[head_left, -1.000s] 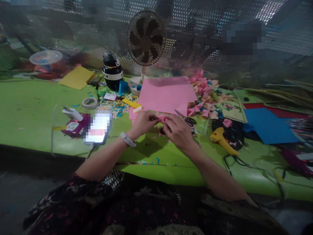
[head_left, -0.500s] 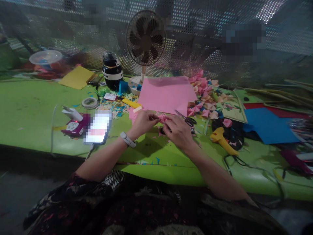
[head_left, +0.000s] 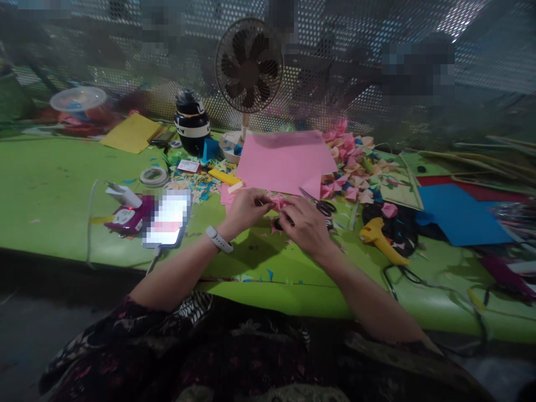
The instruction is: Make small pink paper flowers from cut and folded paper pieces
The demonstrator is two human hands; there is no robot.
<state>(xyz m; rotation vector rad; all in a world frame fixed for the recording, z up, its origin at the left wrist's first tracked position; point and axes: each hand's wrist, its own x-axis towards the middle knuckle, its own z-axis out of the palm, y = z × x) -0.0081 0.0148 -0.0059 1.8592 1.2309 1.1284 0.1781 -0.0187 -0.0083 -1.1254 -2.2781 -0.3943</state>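
A small pink paper piece (head_left: pixel 278 202) is pinched between my two hands above the green table. My left hand (head_left: pixel 248 211), with a pale band on the wrist, grips its left side with thumb and fingertips. On the other side my right hand (head_left: pixel 305 224) has its fingers closed on the same piece. Behind them lie large pink sheets (head_left: pixel 285 162). Dark-handled scissors (head_left: pixel 324 207) rest just beyond my right hand, and a yellow cutter (head_left: pixel 226 177) lies beyond my left.
Folded paper flowers (head_left: pixel 349 151) heap at the back right. A yellow glue gun (head_left: pixel 383 240) with a cord and blue sheets (head_left: pixel 460 215) lie right. A phone (head_left: pixel 168 218), tape roll (head_left: pixel 153 176), black jar (head_left: pixel 192 123) and fan (head_left: pixel 249 72) stand left and behind.
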